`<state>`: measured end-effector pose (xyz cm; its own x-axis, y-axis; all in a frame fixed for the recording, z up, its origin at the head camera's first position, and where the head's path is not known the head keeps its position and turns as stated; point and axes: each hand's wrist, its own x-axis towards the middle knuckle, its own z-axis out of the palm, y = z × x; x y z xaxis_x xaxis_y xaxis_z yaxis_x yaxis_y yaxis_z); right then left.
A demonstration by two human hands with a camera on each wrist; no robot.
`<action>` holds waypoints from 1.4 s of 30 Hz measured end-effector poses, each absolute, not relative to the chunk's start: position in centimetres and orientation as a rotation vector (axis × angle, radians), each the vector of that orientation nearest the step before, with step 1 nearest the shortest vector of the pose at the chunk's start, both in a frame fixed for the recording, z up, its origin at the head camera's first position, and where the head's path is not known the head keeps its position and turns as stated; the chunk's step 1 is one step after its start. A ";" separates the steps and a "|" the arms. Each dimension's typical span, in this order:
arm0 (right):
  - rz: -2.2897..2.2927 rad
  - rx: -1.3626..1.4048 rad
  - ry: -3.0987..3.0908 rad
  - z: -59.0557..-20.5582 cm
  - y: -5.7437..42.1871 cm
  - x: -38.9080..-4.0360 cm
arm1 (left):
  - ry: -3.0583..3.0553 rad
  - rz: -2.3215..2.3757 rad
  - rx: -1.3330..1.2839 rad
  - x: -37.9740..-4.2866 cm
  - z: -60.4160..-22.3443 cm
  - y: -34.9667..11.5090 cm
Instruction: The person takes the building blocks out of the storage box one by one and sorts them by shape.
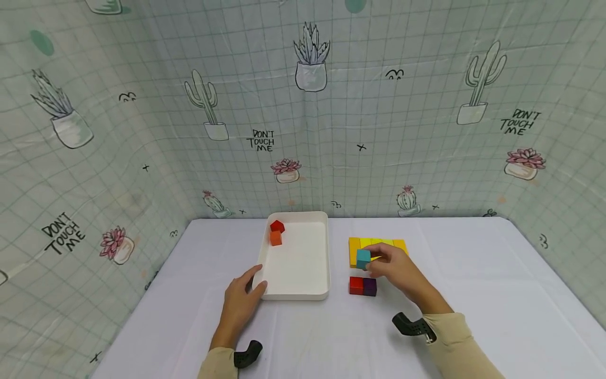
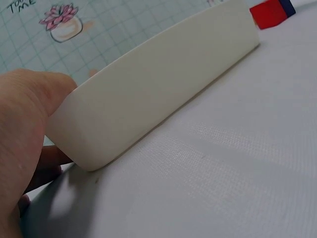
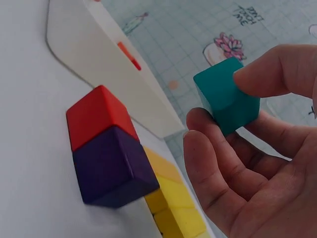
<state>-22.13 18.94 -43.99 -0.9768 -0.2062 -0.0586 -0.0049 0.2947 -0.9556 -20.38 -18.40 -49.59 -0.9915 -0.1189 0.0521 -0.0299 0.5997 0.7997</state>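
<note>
My right hand [image 1: 390,266] pinches a teal cube [image 3: 228,94] between thumb and fingers, held up above the table. In the head view the cube overlaps a flat group of yellow blocks [image 1: 354,252]. Just nearer to me, a red cube [image 1: 356,286] and a dark purple cube [image 3: 116,166] sit side by side, touching. My left hand [image 1: 240,302] holds the white tray [image 1: 295,297] at its near left corner, the thumb at the rim and the other fingers along the outer wall. Inside the tray, at the far left, lie a red block [image 1: 277,226] and an orange block [image 1: 276,238].
A white cloth [image 1: 303,337] covers the table. Behind it and at both sides hangs a grid-patterned curtain [image 1: 360,116] printed with cacti. Each wrist carries a black strap-like mount [image 1: 412,325] beside a beige sleeve [image 1: 454,337].
</note>
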 end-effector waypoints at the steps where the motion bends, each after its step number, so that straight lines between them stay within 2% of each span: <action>1: -1.748 -0.196 2.398 -44.1 19.2 -22.1 | -2.720 -1.355 0.125 -20.4 -49.6 -18.4; 31: -1.616 -0.078 2.421 -46.8 22.9 -20.7 | -2.731 -1.330 0.122 -20.5 -49.3 -18.3; 42: -1.491 -0.163 2.457 -47.3 23.7 -20.6 | -2.739 -1.347 0.155 -20.2 -49.4 -18.1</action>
